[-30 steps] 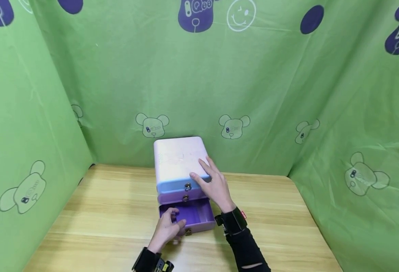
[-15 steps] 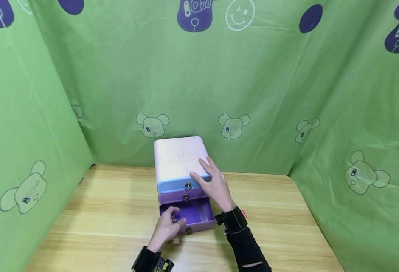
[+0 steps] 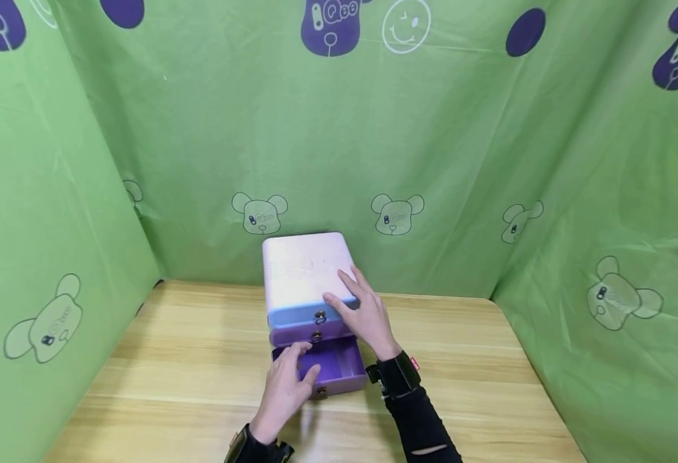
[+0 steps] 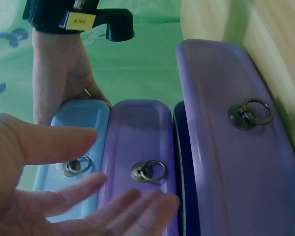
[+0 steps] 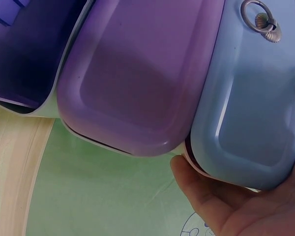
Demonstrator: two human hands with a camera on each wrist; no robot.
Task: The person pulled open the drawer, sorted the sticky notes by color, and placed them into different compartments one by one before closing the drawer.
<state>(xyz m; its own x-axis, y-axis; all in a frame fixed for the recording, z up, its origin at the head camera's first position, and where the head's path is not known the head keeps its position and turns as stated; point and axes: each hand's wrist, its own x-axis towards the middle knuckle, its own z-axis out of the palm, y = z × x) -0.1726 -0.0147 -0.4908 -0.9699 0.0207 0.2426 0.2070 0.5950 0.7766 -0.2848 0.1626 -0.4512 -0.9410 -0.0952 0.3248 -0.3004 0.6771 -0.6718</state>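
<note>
A small three-drawer box point(image 3: 301, 267) with a pale top stands at the back of the table. Its upper drawer point(image 5: 250, 103) is light blue and its middle drawer point(image 4: 137, 132) purple, both pushed in. The bottom purple drawer point(image 3: 344, 384) is pulled out, showing a purple interior with a divider. Each front bears a metal ring pull point(image 4: 255, 112). My left hand point(image 3: 283, 389), thumb and fingers spread with nothing between them, is over the bottom drawer's left side. My right hand point(image 3: 367, 321) rests across the box's upper right edge, fingers on top and side.
The wooden table point(image 3: 188, 373) extends to both sides of the box. Green printed cloth point(image 3: 315, 141) hangs behind it and at left and right. The box's back stands close to the rear cloth.
My left hand has moved forward a little, and its fingers, earlier bent at the bottom drawer's left side, are now more extended. My right hand and the drawers look the same.
</note>
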